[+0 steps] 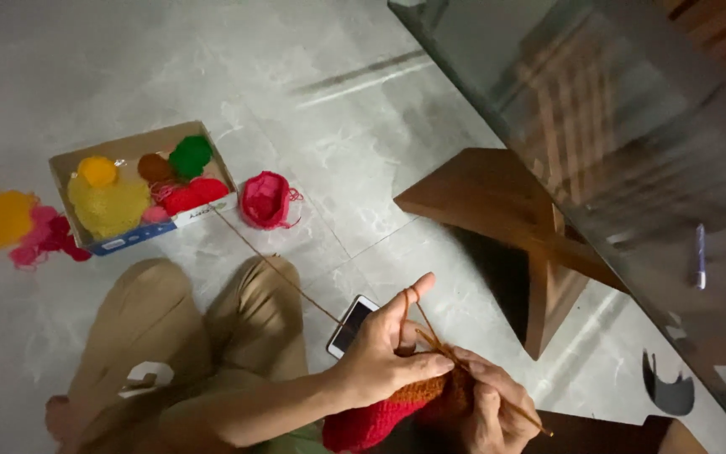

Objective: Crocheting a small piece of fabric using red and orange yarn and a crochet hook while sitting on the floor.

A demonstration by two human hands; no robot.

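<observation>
Crochet piece (388, 412): red body with an orange-brown upper band, held low in the frame between our two hands, over our lap; we judge it partly worked, the red portion sizeable and the orange band only a narrow strip so far, with yarn left to feed.
Left hand (380, 353): closed on the top edge of the piece, thumb pressed along it, index finger raised with the brown yarn strand (279, 269) looped over it.
Right hand (489, 403): curled shut around a thin crochet hook (497, 395), whose tip sits at the orange edge; the far end pokes out to the right.
Strand: runs taut from the raised finger across our knee to the cardboard box (65, 164).
Box contents: yellow, orange, brown, green and red yarn.
Beside it: pink crocheted item (266, 200); yellow and pink pieces (10, 223) to the left.
Near the left hand: phone (350, 326) on the floor.
Right: wooden table base (506, 227).
</observation>
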